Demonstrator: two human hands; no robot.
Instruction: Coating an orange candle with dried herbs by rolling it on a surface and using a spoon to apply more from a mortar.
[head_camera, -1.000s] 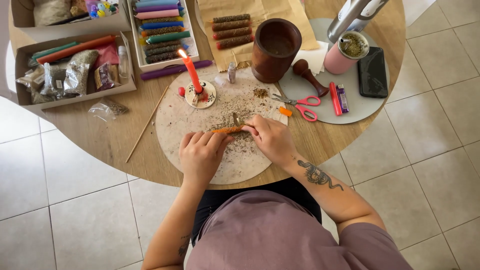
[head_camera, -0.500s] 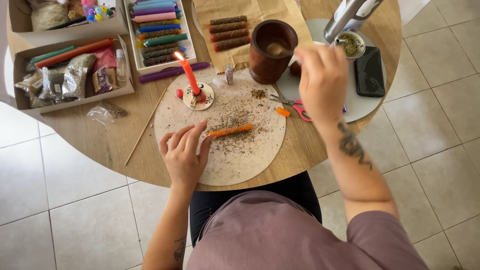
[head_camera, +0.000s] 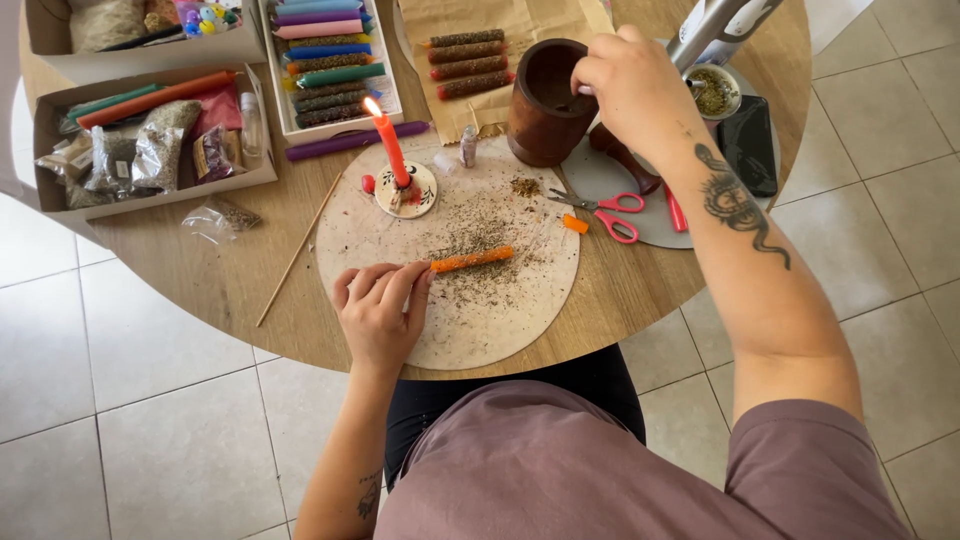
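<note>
My left hand (head_camera: 378, 312) lies flat on the round board (head_camera: 520, 310), fingertips touching the orange candle (head_camera: 472, 260) at board centre, gripping nothing. My right hand (head_camera: 630, 85), at one o'clock, pinches into the wooden mortar (head_camera: 545, 105); contents unseen.

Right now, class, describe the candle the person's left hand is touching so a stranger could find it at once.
Find the round pale board on the wooden table. At its middle, by the left hand, lies an orange candle. Unlike the upright burning red candle, it is flat, unlit and herb-speckled.
</note>
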